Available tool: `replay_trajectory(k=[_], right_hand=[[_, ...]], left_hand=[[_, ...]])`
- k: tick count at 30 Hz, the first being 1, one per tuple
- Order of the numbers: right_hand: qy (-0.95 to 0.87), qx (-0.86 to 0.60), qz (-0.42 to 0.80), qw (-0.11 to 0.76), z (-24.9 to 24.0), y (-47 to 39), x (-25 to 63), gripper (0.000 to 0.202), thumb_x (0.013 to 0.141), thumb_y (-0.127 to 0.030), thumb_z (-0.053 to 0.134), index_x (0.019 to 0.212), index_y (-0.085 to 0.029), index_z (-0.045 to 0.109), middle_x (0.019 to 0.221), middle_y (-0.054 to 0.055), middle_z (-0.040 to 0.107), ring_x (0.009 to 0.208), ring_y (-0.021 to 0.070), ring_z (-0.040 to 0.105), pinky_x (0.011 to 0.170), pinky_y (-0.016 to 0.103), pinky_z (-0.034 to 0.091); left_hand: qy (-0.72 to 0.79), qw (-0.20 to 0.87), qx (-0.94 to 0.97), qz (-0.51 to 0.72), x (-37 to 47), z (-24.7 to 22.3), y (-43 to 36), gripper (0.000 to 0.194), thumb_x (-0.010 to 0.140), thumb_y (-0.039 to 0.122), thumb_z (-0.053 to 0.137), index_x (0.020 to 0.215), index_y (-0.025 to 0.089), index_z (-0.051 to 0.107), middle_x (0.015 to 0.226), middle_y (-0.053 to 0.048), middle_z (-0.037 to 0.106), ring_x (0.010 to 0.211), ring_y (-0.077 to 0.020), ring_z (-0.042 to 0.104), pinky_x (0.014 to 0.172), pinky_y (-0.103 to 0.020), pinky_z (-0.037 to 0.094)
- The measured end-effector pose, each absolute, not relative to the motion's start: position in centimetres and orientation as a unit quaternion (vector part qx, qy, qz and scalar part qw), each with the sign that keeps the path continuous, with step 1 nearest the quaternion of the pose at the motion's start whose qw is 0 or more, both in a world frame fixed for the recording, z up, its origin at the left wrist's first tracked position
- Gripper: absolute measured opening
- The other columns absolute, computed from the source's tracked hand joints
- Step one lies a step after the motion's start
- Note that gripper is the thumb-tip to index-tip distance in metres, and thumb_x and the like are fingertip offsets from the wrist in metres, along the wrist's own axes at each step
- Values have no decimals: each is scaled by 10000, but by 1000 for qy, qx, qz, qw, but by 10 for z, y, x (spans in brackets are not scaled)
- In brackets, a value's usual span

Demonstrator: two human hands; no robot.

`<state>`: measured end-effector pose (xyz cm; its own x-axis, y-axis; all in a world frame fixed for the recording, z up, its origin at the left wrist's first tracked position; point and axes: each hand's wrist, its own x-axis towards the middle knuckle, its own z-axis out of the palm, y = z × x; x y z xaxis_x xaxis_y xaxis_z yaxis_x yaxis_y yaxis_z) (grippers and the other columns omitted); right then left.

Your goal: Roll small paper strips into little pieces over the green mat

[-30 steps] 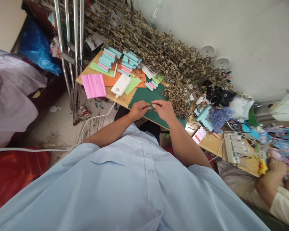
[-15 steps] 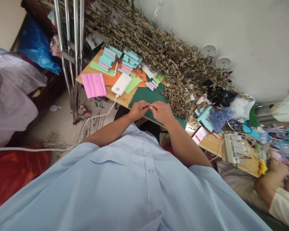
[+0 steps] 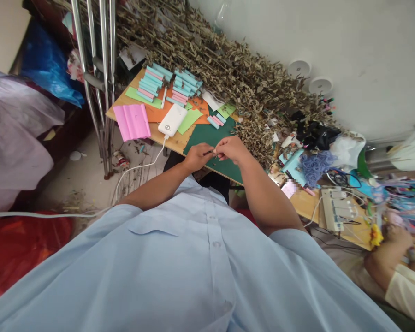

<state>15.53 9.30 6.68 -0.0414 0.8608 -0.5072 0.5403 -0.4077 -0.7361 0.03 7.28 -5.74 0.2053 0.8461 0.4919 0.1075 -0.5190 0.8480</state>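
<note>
Over the front edge of a dark green mat, my left hand is closed on a small dark piece, too small to name. My right hand is pinched at the piece's other end, its fingertips meeting those of my left hand; what it grips is hidden. Crumbled dried leaves lie just right of my right hand. Behind my hands, a few short blue and pink paper rolls rest on the mat's back edge.
Stacked rolls, a white power bank with a cable and a pink sheet occupy the table's left. Dried stalks lie behind. Crutches stand left. A power strip and another person's arm are at right.
My right hand has lifted and turned slightly, its fingers now pinched higher beside my left hand. My left hand has barely moved. The view has shifted a little.
</note>
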Motion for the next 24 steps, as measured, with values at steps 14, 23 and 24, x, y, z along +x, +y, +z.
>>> replay_trajectory(k=[14, 23, 24], right_hand=[[-518, -652, 512, 211, 57, 88, 162, 200, 633, -164, 869, 664, -162, 672, 544, 7, 654, 510, 127, 627, 507, 225, 569], [-562, -677, 458, 125, 58, 100, 148, 172, 636, -144, 815, 703, -179, 660, 440, -18, 562, 405, 142, 553, 404, 236, 485], [-563, -671, 465, 129, 59, 101, 149, 187, 636, -148, 823, 731, -180, 665, 452, -21, 569, 413, 143, 562, 414, 239, 497]], left_hand=[[334, 350, 697, 530, -1, -54, 72, 332, 1005, 468, 640, 965, 182, 804, 862, -74, 734, 819, -168, 681, 777, -290, 533], [338, 354, 712, 504, -2, -53, 72, 382, 1006, 523, 619, 998, 193, 811, 876, -77, 737, 842, -172, 689, 798, -287, 539], [344, 351, 712, 502, -2, -53, 72, 376, 1006, 518, 622, 993, 193, 810, 869, -75, 735, 838, -171, 687, 796, -287, 537]])
